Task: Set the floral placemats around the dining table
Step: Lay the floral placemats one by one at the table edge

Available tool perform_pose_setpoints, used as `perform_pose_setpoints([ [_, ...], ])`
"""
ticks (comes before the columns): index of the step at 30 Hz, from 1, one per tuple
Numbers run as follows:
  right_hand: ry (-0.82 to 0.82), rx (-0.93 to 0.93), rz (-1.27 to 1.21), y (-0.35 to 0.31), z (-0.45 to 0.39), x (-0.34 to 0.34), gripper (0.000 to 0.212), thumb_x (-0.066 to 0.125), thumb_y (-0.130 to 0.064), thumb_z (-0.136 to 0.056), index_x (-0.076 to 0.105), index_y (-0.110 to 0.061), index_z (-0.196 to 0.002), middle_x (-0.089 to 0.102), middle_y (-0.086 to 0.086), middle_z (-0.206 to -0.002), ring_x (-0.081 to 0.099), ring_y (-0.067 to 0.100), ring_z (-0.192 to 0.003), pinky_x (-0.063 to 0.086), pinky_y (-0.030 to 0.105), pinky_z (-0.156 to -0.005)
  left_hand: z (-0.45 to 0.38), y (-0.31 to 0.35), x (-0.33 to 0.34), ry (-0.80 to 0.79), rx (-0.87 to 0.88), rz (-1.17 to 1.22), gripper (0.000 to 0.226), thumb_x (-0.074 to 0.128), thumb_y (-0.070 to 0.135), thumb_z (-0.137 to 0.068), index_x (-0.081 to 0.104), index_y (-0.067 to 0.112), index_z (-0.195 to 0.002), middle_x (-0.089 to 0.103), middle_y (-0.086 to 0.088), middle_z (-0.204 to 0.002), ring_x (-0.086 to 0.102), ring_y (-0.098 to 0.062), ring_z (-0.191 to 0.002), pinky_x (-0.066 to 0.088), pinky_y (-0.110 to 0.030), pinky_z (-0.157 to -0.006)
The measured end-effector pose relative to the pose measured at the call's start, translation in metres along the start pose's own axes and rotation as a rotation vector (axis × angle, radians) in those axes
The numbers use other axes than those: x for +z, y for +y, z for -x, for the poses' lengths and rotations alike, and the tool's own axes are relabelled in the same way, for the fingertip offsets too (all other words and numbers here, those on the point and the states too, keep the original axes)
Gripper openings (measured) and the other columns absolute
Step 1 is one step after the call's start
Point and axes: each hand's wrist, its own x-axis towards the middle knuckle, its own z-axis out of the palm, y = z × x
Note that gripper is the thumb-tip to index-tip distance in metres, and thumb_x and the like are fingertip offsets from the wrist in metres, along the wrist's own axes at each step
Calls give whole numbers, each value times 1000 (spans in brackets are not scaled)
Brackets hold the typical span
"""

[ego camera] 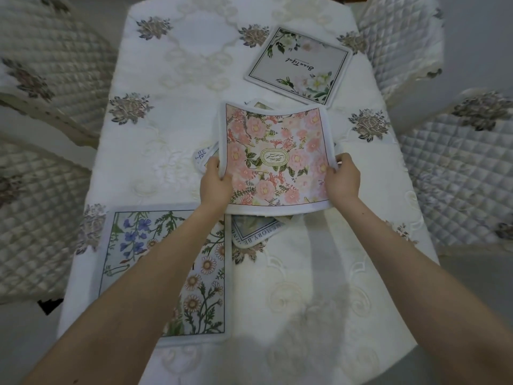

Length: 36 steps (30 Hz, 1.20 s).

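Observation:
A pink floral placemat (276, 154) is lifted above the middle of the table, bowed between my hands. My left hand (215, 184) grips its left edge and my right hand (342, 182) grips its right edge. Under it lies a small pile of other placemats (249, 232), mostly hidden, with corners poking out at the left and the near side. A blue-and-daisy placemat (205, 276) lies flat at the near left, partly under my left forearm. A grey placemat with white flowers (298, 65) lies flat at the far right.
The dining table (305, 287) wears a white embroidered cloth with grey flower motifs. Quilted chairs stand around it: two on the left (47, 65) (36, 218) and two on the right (399, 37) (460, 168).

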Motion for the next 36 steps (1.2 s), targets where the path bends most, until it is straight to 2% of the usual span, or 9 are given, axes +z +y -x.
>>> perform_pose_setpoints([
  [9,-2,-47,-127,-25,127,38,10,46,-6,-93,50,-9,-102,54,2,-85,51,21,-67,36,27,-53,64,-56,-105,30,-40,10,17,48,8,-93,42,12,-109,59,-17,-90,46,-19,-57,36,-29,-47],
  [12,-11,-19,-173,-31,174,62,11,48,-7,-93,51,-10,-103,50,-6,-78,49,18,-67,36,27,-55,84,-84,-143,52,-100,-39,31,50,12,-93,43,10,-123,55,-16,-128,62,-30,-94,51,-39,-75],
  [14,-25,-9,-189,-33,201,79,12,48,-5,-93,51,-12,-102,48,-12,-76,48,15,-68,35,22,-53,98,-103,-167,46,-122,-27,39,50,13,-93,42,11,-131,51,-14,-139,54,-35,-118,48,-44,-91],
  [19,-41,11,-168,-37,258,114,11,48,-5,-93,53,-10,-101,51,-7,-79,48,7,-62,30,17,-50,127,-148,-211,55,-138,-59,41,51,15,-93,41,15,-133,56,-5,-127,62,-30,-100,52,-36,-76],
  [22,-46,22,-160,-35,281,126,12,48,-5,-93,53,-7,-104,54,-1,-85,47,4,-63,30,16,-50,137,-169,-225,39,-157,-40,21,51,15,-92,44,22,-110,57,0,-99,53,-16,-57,40,-25,-47],
  [24,-48,23,-144,-35,290,131,12,48,-4,-93,52,-6,-104,55,0,-84,48,4,-63,31,18,-50,142,-179,-230,19,-178,-14,14,50,14,-91,41,22,-98,58,-6,-85,46,-16,-52,36,-27,-45],
  [29,-89,61,-106,-34,301,139,13,46,-2,-92,50,-6,-103,57,3,-83,56,25,-70,35,26,-53,148,-190,-234,17,-234,-136,10,48,15,-92,43,10,-100,60,-14,-84,53,-24,-60,40,-34,-51],
  [33,-133,81,43,-33,296,140,5,50,-5,-92,49,-4,-97,60,18,-93,59,36,-84,38,33,-64,148,-191,-235,32,-253,-411,25,54,20,-88,49,1,-104,53,-18,-104,54,-36,-94,44,-42,-75],
  [36,-126,24,191,-31,292,140,21,51,-10,-92,57,4,-107,57,25,-104,55,40,-96,46,44,-80,147,-190,-236,83,-209,-494,34,58,19,-85,48,2,-113,47,-17,-114,45,-36,-106,40,-42,-87],
])
